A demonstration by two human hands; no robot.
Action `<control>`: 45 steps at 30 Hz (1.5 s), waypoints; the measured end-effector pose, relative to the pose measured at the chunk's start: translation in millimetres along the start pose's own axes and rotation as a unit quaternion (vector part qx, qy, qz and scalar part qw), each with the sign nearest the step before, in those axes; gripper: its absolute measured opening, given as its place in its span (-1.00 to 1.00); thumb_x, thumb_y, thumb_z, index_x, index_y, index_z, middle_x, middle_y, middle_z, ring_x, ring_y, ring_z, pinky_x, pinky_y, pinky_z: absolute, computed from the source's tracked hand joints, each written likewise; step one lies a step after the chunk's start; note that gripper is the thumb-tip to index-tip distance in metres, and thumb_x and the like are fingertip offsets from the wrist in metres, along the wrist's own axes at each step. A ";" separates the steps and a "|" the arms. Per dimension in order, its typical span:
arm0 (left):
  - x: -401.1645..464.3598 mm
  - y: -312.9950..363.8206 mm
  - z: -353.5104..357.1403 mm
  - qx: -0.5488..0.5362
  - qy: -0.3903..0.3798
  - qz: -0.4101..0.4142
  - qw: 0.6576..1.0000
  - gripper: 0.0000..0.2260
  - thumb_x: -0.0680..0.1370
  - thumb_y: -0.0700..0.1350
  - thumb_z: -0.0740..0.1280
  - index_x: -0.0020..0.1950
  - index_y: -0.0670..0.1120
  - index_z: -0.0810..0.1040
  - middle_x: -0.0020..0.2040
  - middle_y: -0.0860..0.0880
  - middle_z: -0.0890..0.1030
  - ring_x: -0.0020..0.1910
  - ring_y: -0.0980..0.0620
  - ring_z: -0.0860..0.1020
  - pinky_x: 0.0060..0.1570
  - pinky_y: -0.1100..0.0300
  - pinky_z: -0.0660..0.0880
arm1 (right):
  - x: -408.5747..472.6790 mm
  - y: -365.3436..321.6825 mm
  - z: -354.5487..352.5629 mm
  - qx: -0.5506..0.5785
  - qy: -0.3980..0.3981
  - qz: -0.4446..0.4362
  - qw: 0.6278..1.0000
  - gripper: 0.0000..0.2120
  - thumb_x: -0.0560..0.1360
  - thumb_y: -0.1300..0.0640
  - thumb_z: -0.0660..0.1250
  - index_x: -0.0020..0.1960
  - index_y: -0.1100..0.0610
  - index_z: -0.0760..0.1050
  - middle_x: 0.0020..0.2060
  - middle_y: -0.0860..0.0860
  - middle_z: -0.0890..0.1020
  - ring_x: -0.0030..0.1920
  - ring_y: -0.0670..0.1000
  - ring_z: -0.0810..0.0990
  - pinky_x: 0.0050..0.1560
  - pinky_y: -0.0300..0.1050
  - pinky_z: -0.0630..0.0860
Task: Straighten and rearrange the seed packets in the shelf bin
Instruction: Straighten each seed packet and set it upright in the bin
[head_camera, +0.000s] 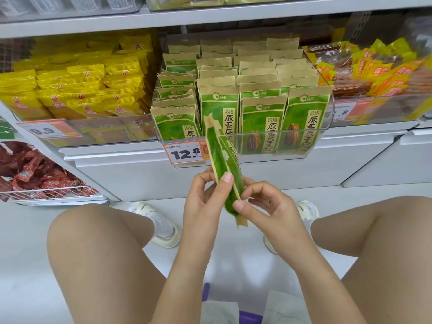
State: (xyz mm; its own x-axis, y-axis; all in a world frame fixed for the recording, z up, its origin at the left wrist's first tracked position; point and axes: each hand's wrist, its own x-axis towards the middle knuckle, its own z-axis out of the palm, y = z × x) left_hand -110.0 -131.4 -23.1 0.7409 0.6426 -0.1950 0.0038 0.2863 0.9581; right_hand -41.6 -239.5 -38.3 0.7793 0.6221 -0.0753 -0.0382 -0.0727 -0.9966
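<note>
Fingers pinch pkt, tag "12.8"

Clear bin packed w/ upright green seed packets, four rows across, no gap btwn them. Only way in is from above, under the upper shelf. Near of bin front, open floor btwn knees. Yellow packs crowd left, orange packs right.

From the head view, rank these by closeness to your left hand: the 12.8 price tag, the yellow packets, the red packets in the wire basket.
Measured from the left hand:
1. 12.8 price tag, just above, on the bin front.
2. Red packets, far left, wire basket.
3. Yellow packets, upper left, on the shelf.
</note>
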 end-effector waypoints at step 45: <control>-3.8 -14.0 8.7 0.279 0.086 0.172 0.941 -0.91 0.64 -0.01 0.24 -0.06 0.07 0.48 -0.19 0.11 0.58 -0.19 0.14 0.55 -0.20 0.24 0.47 | -1.1 -15.6 4.4 0.116 0.082 -0.019 0.990 -0.78 0.41 0.07 0.34 -0.09 0.18 0.67 -0.26 0.03 0.71 -0.25 -0.07 0.64 -0.16 -0.20 0.59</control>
State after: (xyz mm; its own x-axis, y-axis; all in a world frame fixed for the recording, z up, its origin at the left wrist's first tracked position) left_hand -107.0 -144.0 -33.9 0.6437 0.7481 0.1615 0.1713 -0.3465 0.9223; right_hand -44.7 -235.6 -22.8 0.8731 0.4849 -0.0502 -0.1350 0.1416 -0.9807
